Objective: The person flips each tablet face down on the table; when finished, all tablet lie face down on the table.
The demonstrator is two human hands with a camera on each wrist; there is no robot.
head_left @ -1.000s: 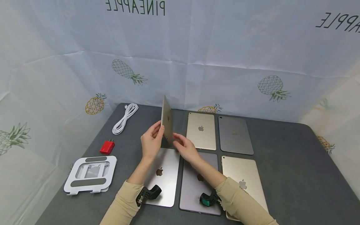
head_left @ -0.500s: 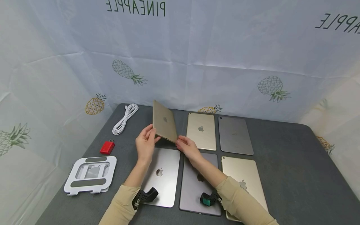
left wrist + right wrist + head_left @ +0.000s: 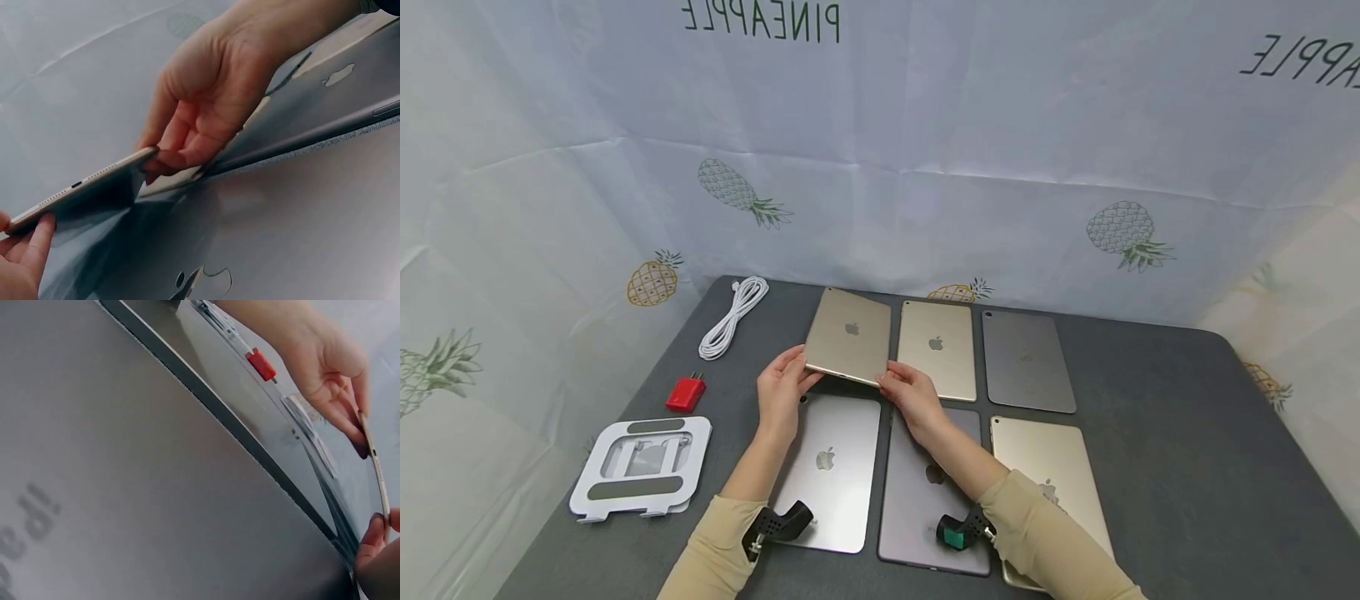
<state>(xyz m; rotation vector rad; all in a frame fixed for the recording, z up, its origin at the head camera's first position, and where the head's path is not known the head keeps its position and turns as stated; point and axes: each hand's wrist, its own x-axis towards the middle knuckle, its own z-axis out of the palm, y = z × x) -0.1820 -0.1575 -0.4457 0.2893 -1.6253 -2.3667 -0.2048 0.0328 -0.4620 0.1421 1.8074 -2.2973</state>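
Both hands hold a gold tablet (image 3: 847, 333) by its near corners, back face up, its near edge raised over the table's back row. My left hand (image 3: 780, 392) pinches the near left corner, thumb above and fingers beneath. At the near right corner my right hand (image 3: 913, 400) grips between thumb and fingers. In the left wrist view the edge with speaker holes and port shows on the tablet (image 3: 78, 187), and its underside looks dark. A silver tablet (image 3: 831, 492) lies under the left forearm, and a grey tablet (image 3: 917, 525) lies under the right forearm.
Another gold tablet (image 3: 936, 350) and a dark grey tablet (image 3: 1028, 361) lie at the back. A gold tablet (image 3: 1060, 467) is at front right. On the left are a white folding stand (image 3: 695, 467), a red charger plug (image 3: 686, 394) and a coiled white cable (image 3: 733, 318).
The gold tablet has turned from nearly upright and edge-on to back face up and has been lowered toward the table. My left hand shifted left and down, my right hand slightly right.
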